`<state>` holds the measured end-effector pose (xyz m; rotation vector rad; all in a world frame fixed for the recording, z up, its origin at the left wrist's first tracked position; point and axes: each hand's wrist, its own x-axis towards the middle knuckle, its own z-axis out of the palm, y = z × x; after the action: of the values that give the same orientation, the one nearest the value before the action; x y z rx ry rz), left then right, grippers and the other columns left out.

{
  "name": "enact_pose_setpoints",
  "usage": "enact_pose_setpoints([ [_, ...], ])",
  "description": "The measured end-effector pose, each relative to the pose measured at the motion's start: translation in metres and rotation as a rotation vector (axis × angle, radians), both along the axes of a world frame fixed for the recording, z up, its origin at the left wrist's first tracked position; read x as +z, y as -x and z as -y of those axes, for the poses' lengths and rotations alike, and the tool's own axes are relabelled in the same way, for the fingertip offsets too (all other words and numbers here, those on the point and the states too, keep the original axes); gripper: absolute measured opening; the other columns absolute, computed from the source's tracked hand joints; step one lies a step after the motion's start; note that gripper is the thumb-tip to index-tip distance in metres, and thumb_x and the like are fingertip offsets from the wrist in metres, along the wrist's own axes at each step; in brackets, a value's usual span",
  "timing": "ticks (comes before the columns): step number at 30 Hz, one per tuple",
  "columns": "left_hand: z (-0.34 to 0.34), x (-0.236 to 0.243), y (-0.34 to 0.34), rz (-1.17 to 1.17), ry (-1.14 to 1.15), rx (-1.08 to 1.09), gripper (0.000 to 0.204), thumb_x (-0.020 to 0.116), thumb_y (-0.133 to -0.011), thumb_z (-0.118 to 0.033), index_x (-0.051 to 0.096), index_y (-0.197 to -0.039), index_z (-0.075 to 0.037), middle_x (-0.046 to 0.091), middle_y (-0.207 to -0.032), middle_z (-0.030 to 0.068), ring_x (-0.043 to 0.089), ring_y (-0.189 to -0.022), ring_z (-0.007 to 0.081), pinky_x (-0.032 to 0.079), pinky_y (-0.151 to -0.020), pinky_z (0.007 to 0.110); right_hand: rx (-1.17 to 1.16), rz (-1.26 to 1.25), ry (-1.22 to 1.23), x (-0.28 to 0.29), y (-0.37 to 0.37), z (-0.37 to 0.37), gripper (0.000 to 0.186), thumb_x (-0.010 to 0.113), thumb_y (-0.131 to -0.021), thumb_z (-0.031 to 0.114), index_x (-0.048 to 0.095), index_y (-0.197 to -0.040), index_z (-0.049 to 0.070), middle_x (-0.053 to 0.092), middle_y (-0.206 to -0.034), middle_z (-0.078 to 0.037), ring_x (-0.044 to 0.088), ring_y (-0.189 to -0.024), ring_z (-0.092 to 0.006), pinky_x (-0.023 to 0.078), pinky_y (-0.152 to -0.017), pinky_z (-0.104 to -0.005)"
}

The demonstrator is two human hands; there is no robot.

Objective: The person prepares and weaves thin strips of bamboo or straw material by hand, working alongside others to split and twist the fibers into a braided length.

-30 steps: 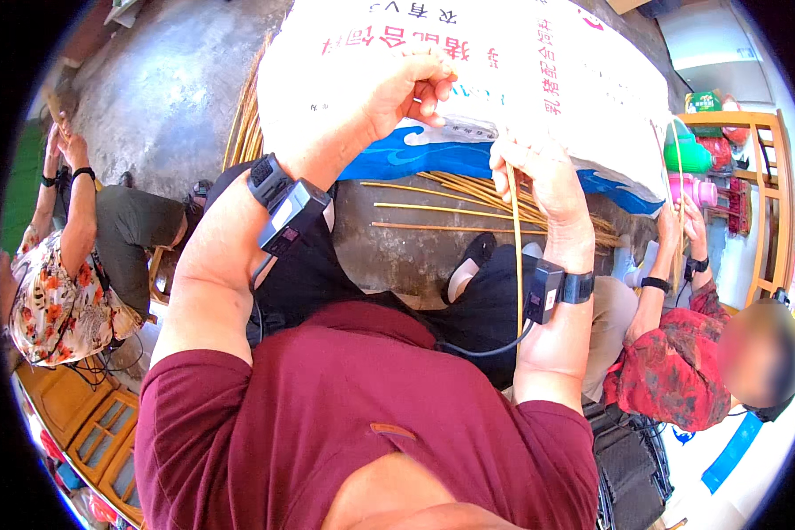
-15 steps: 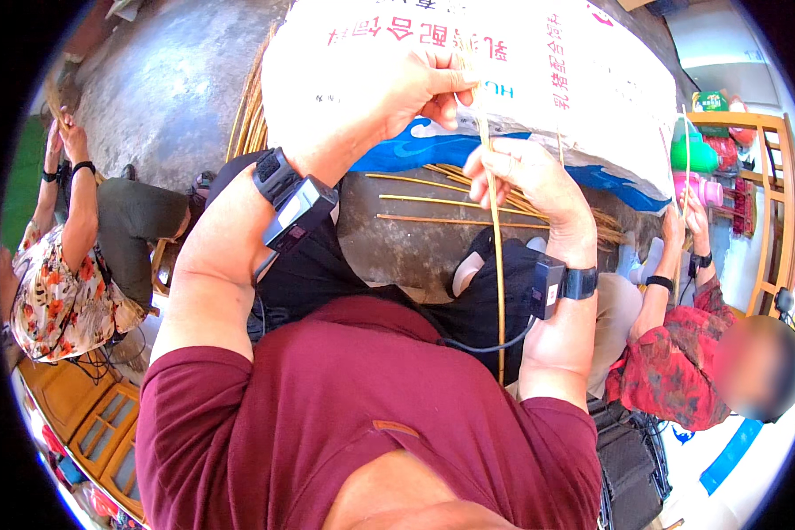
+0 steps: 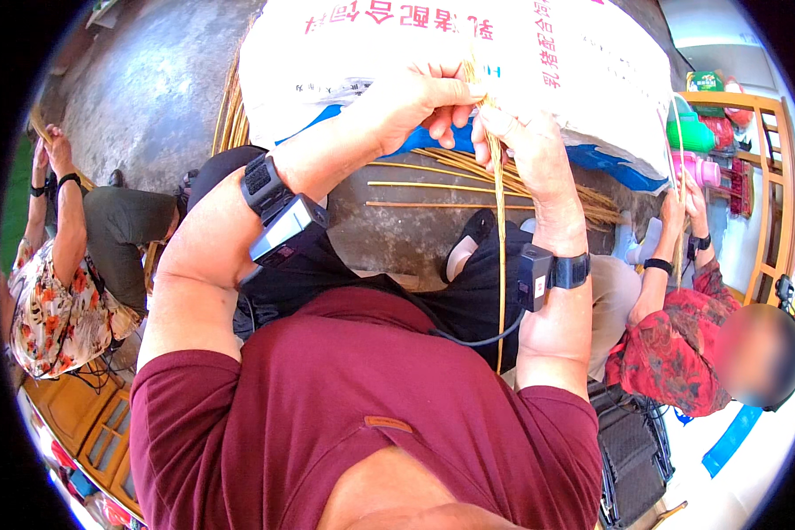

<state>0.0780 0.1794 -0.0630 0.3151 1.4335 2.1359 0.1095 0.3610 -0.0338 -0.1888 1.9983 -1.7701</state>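
My left hand [image 3: 437, 102] pinches a long, thin straw-coloured strand [image 3: 500, 247] at its frayed upper part, with its lower fingers curled. Just below and to the right, my right hand [image 3: 517, 141] grips the same strand, which hangs down between my forearms toward my lap. Behind both hands lies a large white woven sack [image 3: 583, 71] with red printing and a blue band. Under its near edge, a bundle of long yellowish stalks [image 3: 433, 181] rests on the concrete floor, and another bundle [image 3: 234, 106] lies along the sack's left side.
A person in a flowered top [image 3: 62, 291] at the left and one in red [image 3: 662, 353] at the right each hold stalks. A wooden rack [image 3: 768, 194] with a green container [image 3: 689, 134], a wooden chair [image 3: 79, 424] and a black folded chair [image 3: 636, 455] stand around me.
My left hand moved right onto the strand's upper part. My right hand first dropped slightly, then rose closer to my left hand. The strand shifted left and now hangs more upright.
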Motion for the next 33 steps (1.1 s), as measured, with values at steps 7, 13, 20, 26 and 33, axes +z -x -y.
enact_pose_setpoints([
  [7, -0.004, 0.000, -0.004, 0.057, -0.217, 0.077, 0.011, 0.055, -0.086, -0.013, 0.058, -0.089, -0.003, 0.057, -0.067, 0.0069, 0.051, -0.047, 0.0121, 0.048, -0.048, 0.027, -0.128, 0.004, 0.118, 0.002, 0.001, 0.004, 0.027, 0.053, -0.089, 0.026, 0.061, -0.078, 0.002, 0.057, -0.064, -0.002, 0.055, -0.055, -0.0086, 0.042, -0.048, -0.0203],
  [13, 0.002, -0.004, 0.004, 0.056, -0.287, 0.197, 0.015, 0.057, -0.086, -0.019, 0.059, -0.090, -0.005, 0.058, -0.070, 0.0046, 0.056, -0.055, 0.0101, 0.050, -0.055, 0.026, -0.100, -0.037, 0.101, -0.002, 0.002, 0.000, 0.028, 0.054, -0.089, 0.026, 0.061, -0.076, 0.002, 0.057, -0.062, -0.002, 0.054, -0.054, -0.0082, 0.042, -0.048, -0.0202],
  [20, -0.003, 0.007, -0.002, 0.015, 0.024, 0.135, 0.023, 0.059, -0.087, -0.025, 0.059, -0.099, -0.006, 0.060, -0.076, 0.0025, 0.057, -0.066, 0.0096, 0.048, -0.056, 0.024, -0.094, -0.023, -0.010, -0.003, -0.001, 0.001, 0.027, 0.054, -0.088, 0.024, 0.061, -0.075, 0.001, 0.057, -0.062, -0.002, 0.054, -0.053, -0.0085, 0.043, -0.051, -0.0205],
  [26, 0.003, -0.004, -0.004, -0.005, -0.007, 0.035, 0.018, 0.062, -0.085, -0.021, 0.063, -0.094, -0.005, 0.062, -0.074, 0.0021, 0.057, -0.062, 0.0072, 0.046, -0.053, 0.021, 0.010, -0.080, -0.049, -0.005, -0.003, 0.003, 0.027, 0.057, -0.088, 0.026, 0.065, -0.082, 0.000, 0.061, -0.065, -0.003, 0.055, -0.056, -0.0085, 0.044, -0.052, -0.0206],
  [33, 0.002, 0.001, -0.008, 0.011, -0.014, 0.050, 0.015, 0.061, -0.085, -0.019, 0.064, -0.091, -0.005, 0.063, -0.075, 0.0025, 0.056, -0.057, 0.0067, 0.044, -0.050, 0.021, -0.401, -0.459, -0.160, -0.003, 0.000, -0.001, 0.014, 0.061, -0.084, 0.006, 0.066, -0.097, 0.003, 0.065, -0.076, -0.006, 0.059, -0.067, -0.0082, 0.046, -0.058, -0.0209],
])
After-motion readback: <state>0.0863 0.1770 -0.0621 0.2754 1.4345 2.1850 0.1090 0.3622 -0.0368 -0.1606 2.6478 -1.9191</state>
